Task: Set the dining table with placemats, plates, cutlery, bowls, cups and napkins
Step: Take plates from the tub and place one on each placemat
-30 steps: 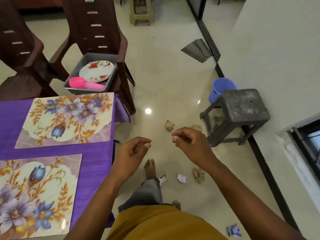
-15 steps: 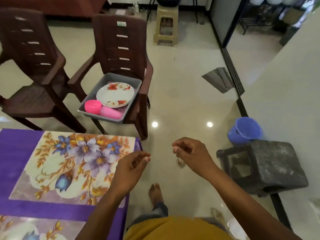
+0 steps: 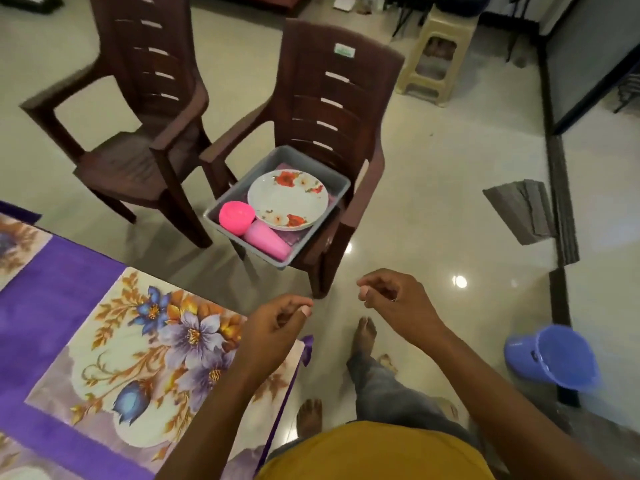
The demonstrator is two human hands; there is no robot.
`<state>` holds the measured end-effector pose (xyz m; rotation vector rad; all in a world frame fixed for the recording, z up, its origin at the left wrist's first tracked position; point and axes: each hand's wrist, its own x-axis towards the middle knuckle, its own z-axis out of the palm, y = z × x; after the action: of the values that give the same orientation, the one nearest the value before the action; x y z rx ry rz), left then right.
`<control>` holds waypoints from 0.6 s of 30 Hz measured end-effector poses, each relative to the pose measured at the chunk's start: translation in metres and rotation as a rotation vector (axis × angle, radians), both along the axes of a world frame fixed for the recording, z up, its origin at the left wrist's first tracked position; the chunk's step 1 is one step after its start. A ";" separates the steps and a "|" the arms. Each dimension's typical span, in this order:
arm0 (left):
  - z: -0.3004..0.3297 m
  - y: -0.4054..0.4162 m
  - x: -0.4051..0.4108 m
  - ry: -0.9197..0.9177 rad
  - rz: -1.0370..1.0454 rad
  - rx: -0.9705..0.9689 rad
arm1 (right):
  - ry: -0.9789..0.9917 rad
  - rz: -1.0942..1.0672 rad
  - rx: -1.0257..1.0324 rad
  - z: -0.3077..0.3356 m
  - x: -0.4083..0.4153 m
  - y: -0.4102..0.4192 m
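We are seeing a floral placemat [image 3: 145, 362] lying flat on the purple-covered table at the lower left of the frame. Above the centre, a grey tray [image 3: 332, 199] is sitting on a brown chair seat, holding a white plate [image 3: 287, 199] with red flowers; a pink bowl [image 3: 237, 216] is lying upside down beside it, touching a pink cup [image 3: 266, 240] lying on its side.

Both hands loosely curled, empty: left hand [image 3: 277, 327] over floral placemat [image 3: 145, 355] corner at lower left, right hand [image 3: 398, 299] mid-frame. Grey tray [image 3: 332, 181] on brown chair [image 3: 332, 109] holds floral plate [image 3: 287, 199], pink bowl [image 3: 236, 217], pink cup [image 3: 266, 241].
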<state>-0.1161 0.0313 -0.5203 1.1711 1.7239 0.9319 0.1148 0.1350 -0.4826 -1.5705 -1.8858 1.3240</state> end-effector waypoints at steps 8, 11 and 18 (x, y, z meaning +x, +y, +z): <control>-0.007 0.104 0.011 -0.068 0.247 -0.045 | 0.036 0.201 0.017 -0.009 -0.022 0.156; -0.006 0.135 0.022 -0.139 0.346 -0.042 | 0.044 0.292 -0.022 -0.013 -0.029 0.205; 0.001 0.201 0.021 -0.300 0.659 -0.072 | 0.051 0.435 -0.058 -0.021 -0.065 0.300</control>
<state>-0.0954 0.2320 -0.5198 0.3704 1.8933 1.3374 0.0498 0.4353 -0.5038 -1.1742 -2.2591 1.5847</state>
